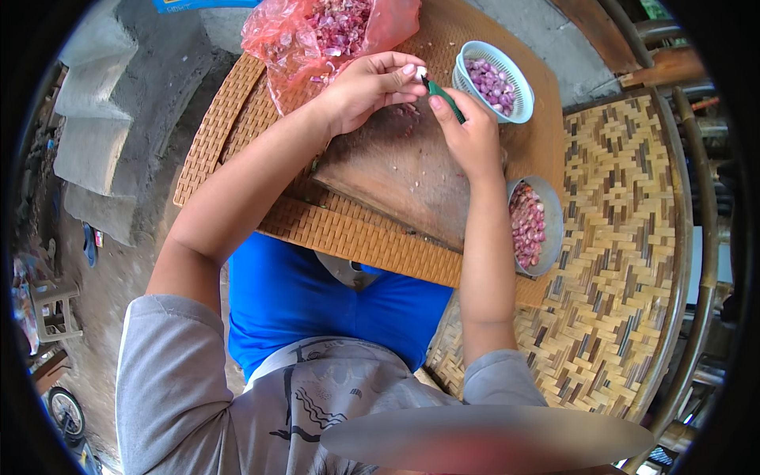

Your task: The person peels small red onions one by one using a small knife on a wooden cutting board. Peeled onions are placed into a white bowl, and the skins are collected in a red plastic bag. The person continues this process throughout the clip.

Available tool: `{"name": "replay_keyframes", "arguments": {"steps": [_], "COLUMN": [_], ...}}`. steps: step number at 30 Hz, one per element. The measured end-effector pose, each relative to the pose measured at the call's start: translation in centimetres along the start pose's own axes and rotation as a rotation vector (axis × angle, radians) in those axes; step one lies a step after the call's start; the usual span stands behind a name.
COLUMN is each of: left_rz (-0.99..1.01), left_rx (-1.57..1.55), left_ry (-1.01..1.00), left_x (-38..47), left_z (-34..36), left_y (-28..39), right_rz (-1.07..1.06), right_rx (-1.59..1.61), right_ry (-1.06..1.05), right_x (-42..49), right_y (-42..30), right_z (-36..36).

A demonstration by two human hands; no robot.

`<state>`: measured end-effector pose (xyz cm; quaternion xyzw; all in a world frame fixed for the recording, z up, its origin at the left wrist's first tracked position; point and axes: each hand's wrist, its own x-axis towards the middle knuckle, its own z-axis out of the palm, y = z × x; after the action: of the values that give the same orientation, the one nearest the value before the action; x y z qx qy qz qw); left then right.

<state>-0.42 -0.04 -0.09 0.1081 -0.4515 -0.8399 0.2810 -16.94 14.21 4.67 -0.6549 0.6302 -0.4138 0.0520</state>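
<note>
A small pale bulb, probably a shallot or garlic clove [420, 73], is pinched in the fingertips of my left hand [380, 86]. My right hand [469, 124] grips a green-handled knife [446, 101], its dark blade against the bulb. Beneath both hands lies a worn wooden board [392, 166] with scattered bits of skin. A light blue plastic basket [528, 98] of peeled shallots [490, 83] stands just beyond my right hand. Right of my right forearm, a metal bowl [555, 231] holds reddish unpeeled shallots [527, 228]. A red plastic bag [392, 24] with shallot skins [338, 27] lies open beyond my left hand.
The board rests on a brown woven-pattern table [356, 237] over my lap. To the right is a woven bamboo platform [617, 237] with a bamboo railing [706, 237]. Concrete steps [95, 142] rise at the left, with a blue sandal [89, 244] on the floor below.
</note>
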Motion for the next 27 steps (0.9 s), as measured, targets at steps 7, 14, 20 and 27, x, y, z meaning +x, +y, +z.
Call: {"name": "replay_keyframes", "arguments": {"steps": [7, 14, 20, 27], "left_rz": [0.001, 0.041, 0.044, 0.032], "left_rx": [0.020, 0.030, 0.042, 0.048], "left_ry": [0.009, -0.001, 0.016, 0.028], "left_x": [-0.24, -0.05, -0.15, -0.13], "left_z": [0.40, 0.31, 0.43, 0.46], "left_y": [0.23, -0.11, -0.06, 0.05], "right_rz": [0.036, 0.050, 0.044, 0.006], "right_rx": [-0.028, -0.020, -0.015, -0.020], "right_ry": [0.002, -0.003, -0.012, -0.002], "right_x": [-0.06, -0.12, -0.12, -0.07], "right_y": [0.01, -0.02, -0.11, -0.17], "right_z": [-0.17, -0.04, -0.33, -0.24]}}
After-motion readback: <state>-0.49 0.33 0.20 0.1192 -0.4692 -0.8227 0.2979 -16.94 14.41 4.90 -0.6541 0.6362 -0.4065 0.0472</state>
